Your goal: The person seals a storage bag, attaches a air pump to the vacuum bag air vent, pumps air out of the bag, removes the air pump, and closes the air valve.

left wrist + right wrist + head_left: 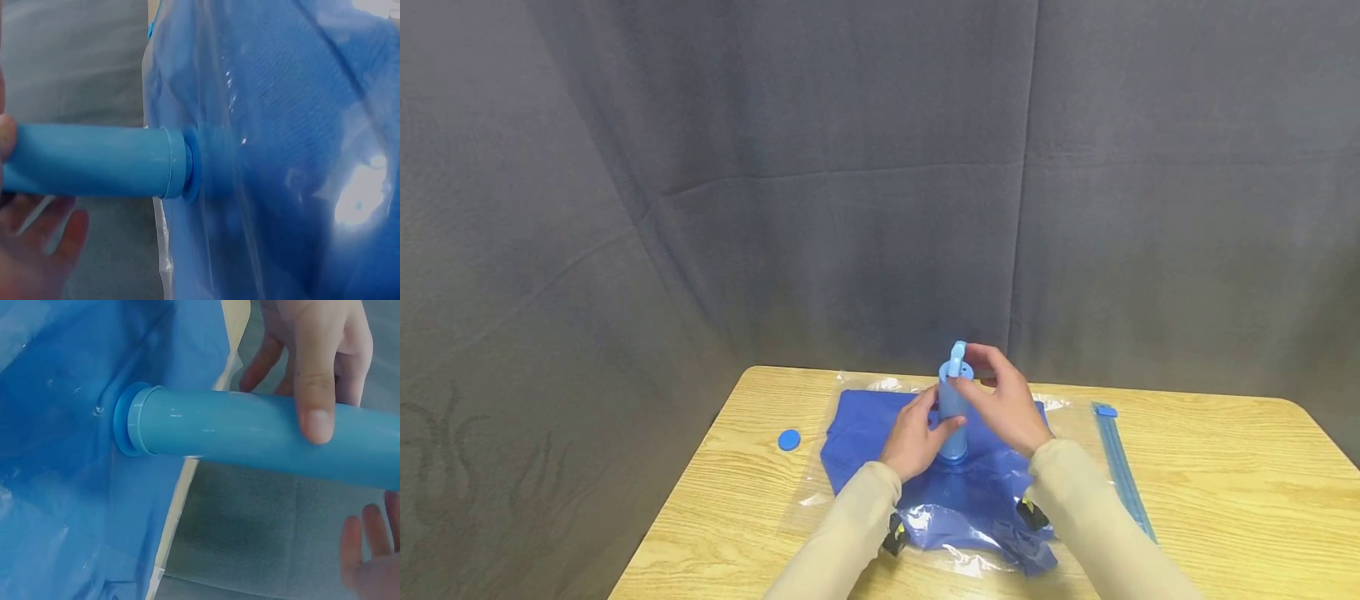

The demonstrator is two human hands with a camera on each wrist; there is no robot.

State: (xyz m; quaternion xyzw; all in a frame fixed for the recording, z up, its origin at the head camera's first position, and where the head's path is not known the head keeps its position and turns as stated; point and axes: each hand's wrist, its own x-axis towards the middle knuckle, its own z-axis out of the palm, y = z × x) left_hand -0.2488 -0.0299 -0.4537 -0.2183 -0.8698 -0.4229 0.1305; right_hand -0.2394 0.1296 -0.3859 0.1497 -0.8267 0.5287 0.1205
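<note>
A light-blue hand pump [952, 417] stands upright, its base on the round valve [127, 419] of a clear vacuum storage bag [812, 500]. Folded blue fabric [868, 425] fills the bag. My left hand [915, 433] grips the pump's tube from the left; in the right wrist view its thumb [317, 419] lies across the tube. At the top, my right hand [1006, 404] pinches the pump's handle [957, 358] between thumb and index finger, while its other fingers [375, 531] are apart from the tube. The left wrist view shows the tube [94, 161] meeting the bag.
A round blue cap [788, 440] lies on the wooden table [722, 492] left of the bag. Along the bag's right side runs its zip seal [1123, 475], with a blue slider [1106, 411] at the far end. A grey curtain [850, 250] hangs behind the table.
</note>
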